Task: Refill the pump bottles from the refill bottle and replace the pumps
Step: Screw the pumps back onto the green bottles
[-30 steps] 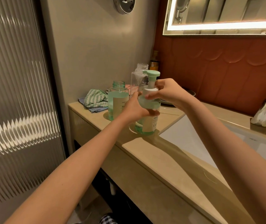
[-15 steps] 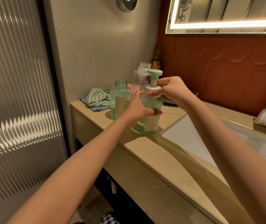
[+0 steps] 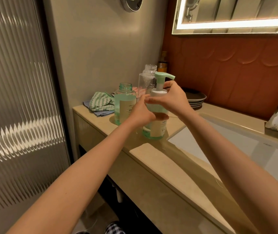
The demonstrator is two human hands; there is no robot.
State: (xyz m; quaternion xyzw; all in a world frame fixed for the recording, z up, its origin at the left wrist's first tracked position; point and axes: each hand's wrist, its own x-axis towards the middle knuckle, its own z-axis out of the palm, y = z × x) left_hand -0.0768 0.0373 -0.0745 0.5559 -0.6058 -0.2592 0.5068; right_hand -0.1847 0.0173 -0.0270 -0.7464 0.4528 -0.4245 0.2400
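The left hand point(image 3: 141, 114) is curled round the middle of the pump bottle point(image 3: 154, 130), thumb across the front, holding it upright on the counter point(image 3: 151, 154). The right hand point(image 3: 173, 100) reaches in from 3 o'clock and grips the white collar of the pump point(image 3: 161, 78) — fingers bent round it, the green spout above them pointing to 3 o'clock. Green liquid shows inside the bottle. At its 10 o'clock stands an open bottle point(image 3: 125, 105), partly full of green. At 12 o'clock, just behind, is a clear bottle point(image 3: 145, 83) — neck bare too. A cloth point(image 3: 101, 103) lies at 9 o'clock by the wall, plates point(image 3: 195, 98) at 2 o'clock, the sink point(image 3: 236, 146) at 4 o'clock.
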